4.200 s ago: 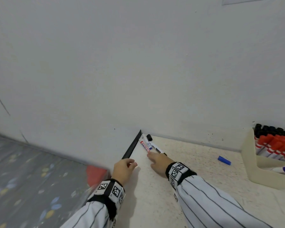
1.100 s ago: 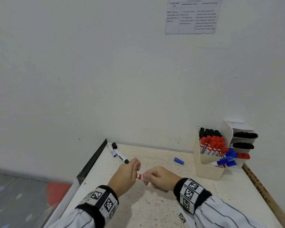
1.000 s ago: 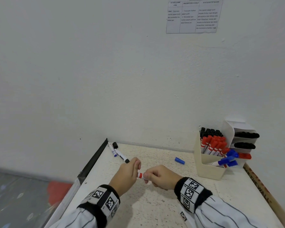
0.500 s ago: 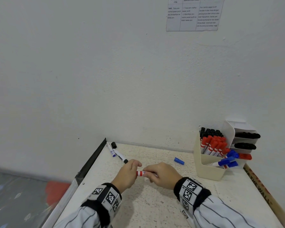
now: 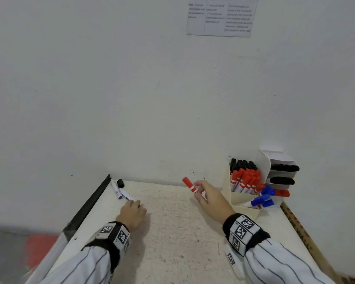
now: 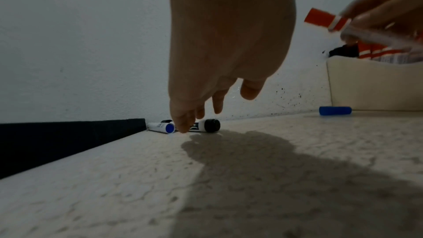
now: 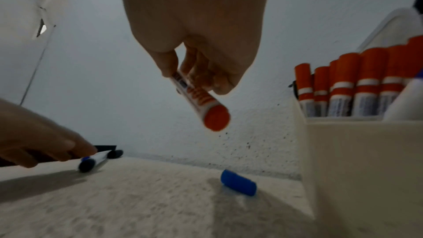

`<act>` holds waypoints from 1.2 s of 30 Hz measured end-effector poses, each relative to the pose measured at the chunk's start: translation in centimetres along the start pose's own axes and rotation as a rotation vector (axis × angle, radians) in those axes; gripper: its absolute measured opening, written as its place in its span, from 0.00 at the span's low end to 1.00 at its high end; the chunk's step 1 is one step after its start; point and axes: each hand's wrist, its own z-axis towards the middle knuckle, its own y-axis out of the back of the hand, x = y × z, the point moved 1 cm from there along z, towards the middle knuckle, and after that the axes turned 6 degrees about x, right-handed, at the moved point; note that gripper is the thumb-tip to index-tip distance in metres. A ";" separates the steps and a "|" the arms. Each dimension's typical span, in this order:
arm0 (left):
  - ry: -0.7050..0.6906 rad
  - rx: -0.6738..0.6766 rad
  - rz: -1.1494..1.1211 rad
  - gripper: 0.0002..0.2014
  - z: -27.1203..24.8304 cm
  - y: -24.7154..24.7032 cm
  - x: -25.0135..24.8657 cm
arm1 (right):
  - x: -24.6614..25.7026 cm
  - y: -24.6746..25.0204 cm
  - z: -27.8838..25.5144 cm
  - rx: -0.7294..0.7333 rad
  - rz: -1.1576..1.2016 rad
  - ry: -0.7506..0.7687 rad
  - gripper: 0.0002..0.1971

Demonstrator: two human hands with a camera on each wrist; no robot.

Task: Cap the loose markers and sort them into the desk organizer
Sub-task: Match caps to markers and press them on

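My right hand (image 5: 199,192) pinches a capped red marker (image 5: 190,185), raised above the desk just left of the cream desk organizer (image 5: 243,207). The right wrist view shows the red marker (image 7: 203,104) tilted, its red end pointing down. My left hand (image 5: 134,206) is open, its fingertips (image 6: 183,128) down at the near end of a black marker (image 6: 209,125). An uncapped blue marker (image 5: 116,190) and a loose black cap (image 5: 120,183) lie beside it. A loose blue cap (image 7: 238,182) lies near the organizer, hidden by my right hand in the head view.
The organizer holds several red markers (image 5: 245,180), black ones behind and blue ones in front. A white shelf unit (image 5: 280,160) with black markers stands behind it. A black strip (image 5: 94,199) edges the desk's left side. The wall runs along the back.
The hands have parted. My right hand has carried the capped red marker up and right toward the organizer. My left hand has let go and moved left to the black marker.
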 end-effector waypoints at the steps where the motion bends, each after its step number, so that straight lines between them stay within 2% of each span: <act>1: 0.008 -0.006 0.026 0.24 0.1 0.0 0.0 | -0.3 0.7 0.0 -0.037 0.038 0.002 0.21; 3: 0.006 -0.026 0.060 0.26 0.5 -0.1 -0.1 | -0.7 2.1 0.0 -0.117 0.101 0.001 0.29; 5: -0.012 -0.004 0.100 0.26 1.0 -0.2 -0.3 | -0.8 3.7 -0.1 -0.195 0.128 -0.011 0.30; 8: -0.027 0.032 0.137 0.22 1.8 -0.5 -0.5 | -0.9 6.3 0.0 -0.334 0.085 -0.016 0.24; 11: -0.059 -0.068 0.167 0.15 1.6 -0.5 -1.3 | -1.8 8.3 0.3 -0.489 0.029 -0.066 0.16; 13: -0.045 -0.120 0.139 0.12 1.4 -0.3 -1.9 | -2.3 9.3 0.5 -0.543 0.014 -0.118 0.13; 17: 0.038 -0.109 0.170 0.16 0.7 -0.3 -2.5 | -1.9 10.6 0.4 -0.607 -0.056 -0.158 0.12; 22: 0.020 -0.017 0.175 0.14 0.4 -1.0 -2.4 | -1.5 10.8 -0.2 -0.621 -0.076 -0.138 0.13; 24: 0.013 0.047 0.168 0.17 0.3 -1.2 -2.4 | -1.9 10.8 -0.2 -0.599 -0.097 -0.150 0.11; 26: 0.013 0.051 0.156 0.14 0.0 -1.1 -2.6 | -2.5 10.6 0.1 -0.561 -0.149 -0.161 0.09; 29: 0.023 -0.034 -0.026 0.10 -0.1 -1.0 -2.5 | -3.5 10.0 0.6 -0.484 -0.145 -0.209 0.10; 32: 0.017 -0.148 -0.168 0.06 -0.5 -0.7 -2.5 | -3.4 9.6 1.2 -0.480 -0.150 -0.241 0.09; 36: -0.038 -0.243 -0.291 0.08 -0.8 -0.5 -2.3 | -2.6 9.9 1.7 -0.468 -0.134 -0.270 0.06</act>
